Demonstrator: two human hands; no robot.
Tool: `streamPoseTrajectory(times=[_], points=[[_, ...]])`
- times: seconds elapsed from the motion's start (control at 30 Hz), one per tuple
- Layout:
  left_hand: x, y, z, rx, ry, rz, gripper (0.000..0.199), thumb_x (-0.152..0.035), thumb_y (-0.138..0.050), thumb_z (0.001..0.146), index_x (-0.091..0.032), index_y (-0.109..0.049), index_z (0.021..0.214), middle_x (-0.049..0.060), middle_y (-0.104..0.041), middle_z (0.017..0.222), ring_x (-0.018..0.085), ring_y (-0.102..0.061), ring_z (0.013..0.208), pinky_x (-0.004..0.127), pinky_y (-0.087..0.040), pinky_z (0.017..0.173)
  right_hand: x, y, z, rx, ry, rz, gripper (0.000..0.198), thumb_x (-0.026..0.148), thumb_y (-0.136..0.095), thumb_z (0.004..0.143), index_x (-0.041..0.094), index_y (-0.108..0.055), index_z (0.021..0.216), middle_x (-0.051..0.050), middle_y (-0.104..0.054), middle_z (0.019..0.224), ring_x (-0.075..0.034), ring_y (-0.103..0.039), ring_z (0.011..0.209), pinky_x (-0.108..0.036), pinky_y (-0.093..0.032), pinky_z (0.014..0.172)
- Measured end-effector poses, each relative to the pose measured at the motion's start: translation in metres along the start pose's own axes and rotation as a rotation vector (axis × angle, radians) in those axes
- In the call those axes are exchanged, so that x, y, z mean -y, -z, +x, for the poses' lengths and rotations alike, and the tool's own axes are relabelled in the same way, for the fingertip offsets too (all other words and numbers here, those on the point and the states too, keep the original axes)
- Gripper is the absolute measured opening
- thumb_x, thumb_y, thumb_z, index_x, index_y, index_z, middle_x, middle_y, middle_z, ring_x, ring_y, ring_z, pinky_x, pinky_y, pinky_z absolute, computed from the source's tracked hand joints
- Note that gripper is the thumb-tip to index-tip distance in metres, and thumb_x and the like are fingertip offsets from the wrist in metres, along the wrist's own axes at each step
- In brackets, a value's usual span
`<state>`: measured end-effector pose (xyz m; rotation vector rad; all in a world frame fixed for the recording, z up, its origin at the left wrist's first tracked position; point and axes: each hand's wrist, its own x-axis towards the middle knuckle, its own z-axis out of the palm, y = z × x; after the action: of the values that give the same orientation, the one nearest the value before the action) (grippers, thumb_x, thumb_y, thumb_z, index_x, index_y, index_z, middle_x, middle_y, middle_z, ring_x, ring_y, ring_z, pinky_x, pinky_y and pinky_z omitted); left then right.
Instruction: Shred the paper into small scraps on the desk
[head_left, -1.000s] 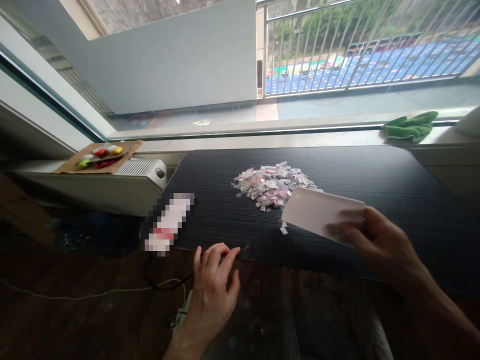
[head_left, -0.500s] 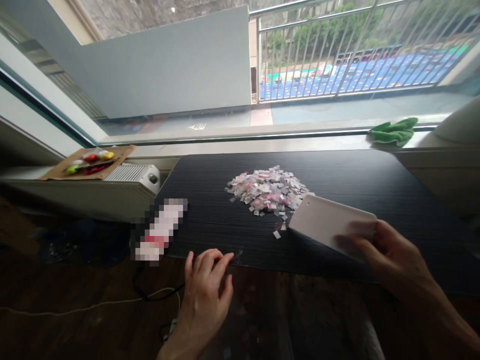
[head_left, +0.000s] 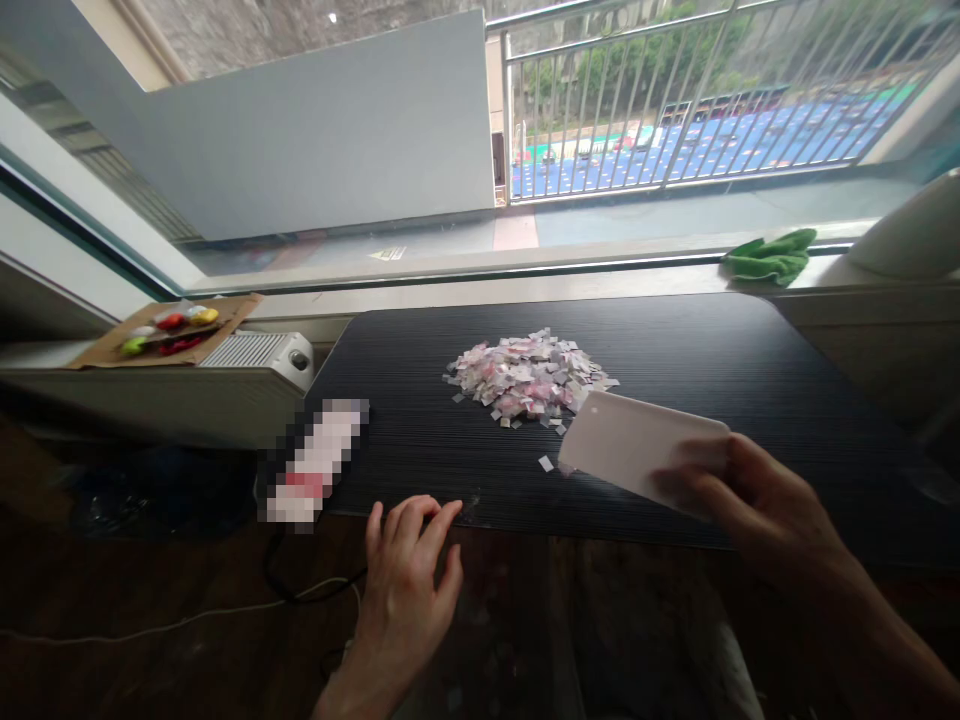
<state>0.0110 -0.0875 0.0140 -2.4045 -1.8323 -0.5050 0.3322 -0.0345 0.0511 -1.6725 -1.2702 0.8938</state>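
White and flat, a card (head_left: 622, 435) is gripped by one end in my right hand (head_left: 765, 505), at the near right side of a heap of small pale squares (head_left: 521, 375) on the black table (head_left: 675, 350). My left hand (head_left: 412, 560), bare and loosely spread, is at the near edge. Beyond, a green glove (head_left: 772, 257) lies on the windowsill (head_left: 600, 284).

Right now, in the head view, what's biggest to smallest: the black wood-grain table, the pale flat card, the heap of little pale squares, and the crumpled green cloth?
1. Black table
2. Pale card and heap of squares: they look alike, and the card seems nearer, so their order is unsure
3. Green cloth
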Motion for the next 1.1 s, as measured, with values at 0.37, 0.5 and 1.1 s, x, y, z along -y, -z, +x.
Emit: streamPoseTrajectory(times=[0.37,0.5,1.1], points=[[0.000,-0.003,-0.002,-0.011,-0.009,0.009,0.039,-0.016,-0.048,0.085,-0.023,-0.056,0.122,0.008,-0.059,0.107,0.025,-0.058,0.105,0.058,-0.033,0.104,0.002,0.020,-0.010,0.099,0.002,-0.114,0.023,0.046,-0.061,0.076,0.025,-0.064,0.086,-0.004,-0.073,0.077,-0.025,-0.070,0.071,-0.032,-0.055,0.062],[0.001,-0.004,-0.002,-0.013,-0.010,0.013,0.039,-0.016,-0.049,0.085,-0.024,-0.055,0.123,0.008,-0.060,0.107,0.024,-0.058,0.105,0.056,-0.033,0.104,0.004,0.027,-0.010,-0.001,-0.010,-0.089,0.033,0.055,-0.065,0.073,0.027,-0.063,0.089,-0.004,-0.075,0.082,-0.027,-0.071,0.075,-0.035,-0.057,0.068],[0.003,-0.004,-0.003,-0.027,-0.033,0.026,0.040,-0.017,-0.050,0.084,-0.025,-0.055,0.123,0.008,-0.060,0.106,0.024,-0.059,0.103,0.055,-0.034,0.103,-0.015,0.025,0.003,-0.070,-0.010,-0.021,0.032,0.055,-0.063,0.076,0.027,-0.060,0.091,-0.004,-0.074,0.086,-0.027,-0.072,0.078,-0.038,-0.059,0.075]])
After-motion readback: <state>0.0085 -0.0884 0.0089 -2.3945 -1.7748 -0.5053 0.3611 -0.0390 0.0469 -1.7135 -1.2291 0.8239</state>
